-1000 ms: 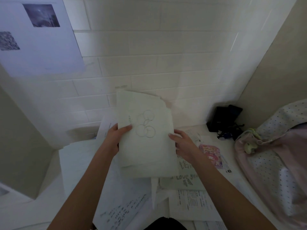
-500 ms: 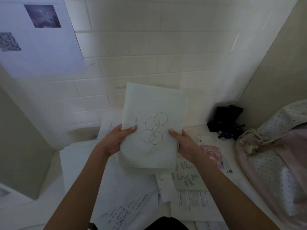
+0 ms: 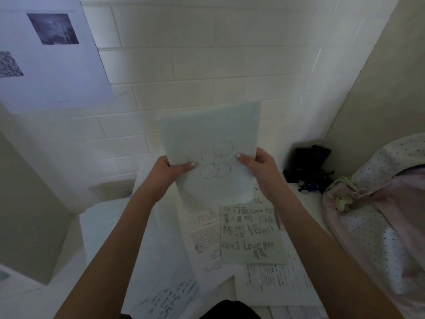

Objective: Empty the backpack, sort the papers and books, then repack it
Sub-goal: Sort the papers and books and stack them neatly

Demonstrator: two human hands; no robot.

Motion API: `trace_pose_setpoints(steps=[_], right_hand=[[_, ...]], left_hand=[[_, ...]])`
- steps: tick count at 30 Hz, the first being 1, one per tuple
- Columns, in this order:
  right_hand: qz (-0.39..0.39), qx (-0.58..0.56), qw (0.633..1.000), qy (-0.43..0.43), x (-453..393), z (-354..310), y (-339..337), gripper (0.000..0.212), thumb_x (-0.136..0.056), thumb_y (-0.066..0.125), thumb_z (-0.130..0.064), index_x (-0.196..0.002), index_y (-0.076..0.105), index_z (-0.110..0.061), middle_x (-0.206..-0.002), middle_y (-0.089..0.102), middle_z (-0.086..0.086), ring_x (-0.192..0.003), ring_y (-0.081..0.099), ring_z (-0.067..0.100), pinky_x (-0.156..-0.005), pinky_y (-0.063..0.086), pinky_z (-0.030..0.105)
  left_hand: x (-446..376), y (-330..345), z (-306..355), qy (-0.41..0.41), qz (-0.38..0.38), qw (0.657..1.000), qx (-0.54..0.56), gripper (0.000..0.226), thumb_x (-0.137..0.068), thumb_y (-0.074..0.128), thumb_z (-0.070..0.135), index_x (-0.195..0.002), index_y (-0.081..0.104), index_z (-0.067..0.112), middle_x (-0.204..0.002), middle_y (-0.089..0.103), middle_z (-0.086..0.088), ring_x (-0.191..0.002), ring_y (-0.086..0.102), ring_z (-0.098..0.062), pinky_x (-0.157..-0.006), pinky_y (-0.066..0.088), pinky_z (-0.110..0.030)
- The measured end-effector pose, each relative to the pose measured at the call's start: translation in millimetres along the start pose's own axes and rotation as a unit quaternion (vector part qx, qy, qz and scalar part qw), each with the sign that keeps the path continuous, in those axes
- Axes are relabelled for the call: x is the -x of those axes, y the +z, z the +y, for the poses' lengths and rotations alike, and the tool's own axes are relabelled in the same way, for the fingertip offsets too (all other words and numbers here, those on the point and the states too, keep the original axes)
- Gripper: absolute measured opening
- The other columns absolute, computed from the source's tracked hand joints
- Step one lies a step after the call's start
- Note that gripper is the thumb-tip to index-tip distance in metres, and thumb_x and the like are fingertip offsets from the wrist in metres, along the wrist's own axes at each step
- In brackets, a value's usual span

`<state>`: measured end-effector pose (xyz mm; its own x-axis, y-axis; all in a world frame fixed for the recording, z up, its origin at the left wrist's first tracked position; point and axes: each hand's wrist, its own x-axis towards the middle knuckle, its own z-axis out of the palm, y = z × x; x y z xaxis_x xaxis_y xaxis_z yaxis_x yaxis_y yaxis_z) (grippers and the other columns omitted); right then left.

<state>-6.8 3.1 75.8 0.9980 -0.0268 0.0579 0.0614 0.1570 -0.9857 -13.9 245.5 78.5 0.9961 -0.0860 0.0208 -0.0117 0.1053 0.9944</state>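
Observation:
I hold a stack of pale sheets [image 3: 211,139] upright above the desk; the front sheet bears a pencil drawing of overlapping circles. My left hand [image 3: 170,171] pinches its left edge and my right hand [image 3: 259,169] grips its right edge. Below the stack lie loose papers: a handwritten sheet [image 3: 250,236] with large characters and "I Love you", a printed page [image 3: 202,236] beside it, and more printed sheets [image 3: 273,279] nearer me. The pink dotted backpack [image 3: 377,217] lies at the right, its opening facing the desk.
A white tiled wall [image 3: 207,65] rises right behind the desk, with a poster [image 3: 46,56] at the upper left. A black pouch with cords [image 3: 308,166] sits in the back right corner. A beige partition [image 3: 30,203] stands at the left.
Both hands lifted the paper stack higher and shifted it right, squaring it into a neater upright bundle. The handwritten sheet beneath it is now uncovered.

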Motion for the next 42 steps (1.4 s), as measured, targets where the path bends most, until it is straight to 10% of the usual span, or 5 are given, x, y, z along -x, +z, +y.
trace_pose_setpoints(steps=[19,24,31,37,42], right_hand=[[0.075,0.178,0.976,0.105,29.4,62.8,-28.3,0.103,-0.075,0.078,-0.030,-0.149,0.006,-0.033,-0.158,0.009,0.000,-0.143,0.019,0.022,-0.107,0.032,0.043],[-0.138,0.199,0.965,0.103,43.3,74.9,-8.7,0.101,-0.076,0.075,-0.039,-0.149,0.005,-0.039,-0.157,0.010,-0.008,-0.144,0.014,0.011,-0.105,0.029,0.027],[0.058,0.298,0.950,0.078,35.9,76.6,-36.5,0.099,-0.076,0.077,-0.035,-0.150,0.012,-0.025,-0.154,0.022,0.002,-0.140,0.026,0.019,-0.113,0.028,0.035],[-0.291,0.386,0.872,0.081,58.5,107.9,9.8,0.101,-0.080,0.067,-0.049,-0.152,0.000,-0.027,-0.159,0.010,-0.001,-0.145,0.016,0.017,-0.119,0.018,0.037],[-0.066,0.376,0.924,0.013,57.0,117.5,0.9,0.037,-0.096,0.042,-0.001,-0.131,0.053,-0.005,-0.122,0.061,0.007,-0.110,0.057,0.019,-0.098,0.039,0.020]], left_hand=[[14.6,50.0,-82.1,-0.047,-0.038,0.921,-0.385,0.030,-0.101,0.038,0.016,-0.115,0.060,0.001,-0.113,0.063,-0.014,-0.098,0.057,-0.019,-0.073,0.035,-0.019],[11.8,70.5,-77.9,-0.038,-0.031,0.948,-0.313,0.030,-0.100,0.038,0.015,-0.117,0.061,0.005,-0.111,0.064,-0.012,-0.098,0.060,-0.023,-0.082,0.047,-0.028],[-2.3,68.0,-79.8,-0.055,0.091,0.960,-0.258,0.029,-0.092,0.051,0.009,-0.064,0.051,0.015,-0.062,0.050,0.003,-0.066,0.047,-0.014,-0.053,0.036,-0.019],[-4.6,82.4,-101.0,-0.149,0.106,0.932,-0.312,0.019,-0.091,0.043,0.006,-0.080,0.058,0.007,-0.084,0.062,-0.010,-0.090,0.059,-0.027,-0.075,0.044,-0.032],[-4.3,90.5,-104.2,-0.253,0.091,0.961,-0.064,0.027,-0.097,0.043,0.032,-0.103,0.058,0.010,-0.095,0.064,-0.016,-0.082,0.064,-0.033,-0.070,0.054,-0.040]])
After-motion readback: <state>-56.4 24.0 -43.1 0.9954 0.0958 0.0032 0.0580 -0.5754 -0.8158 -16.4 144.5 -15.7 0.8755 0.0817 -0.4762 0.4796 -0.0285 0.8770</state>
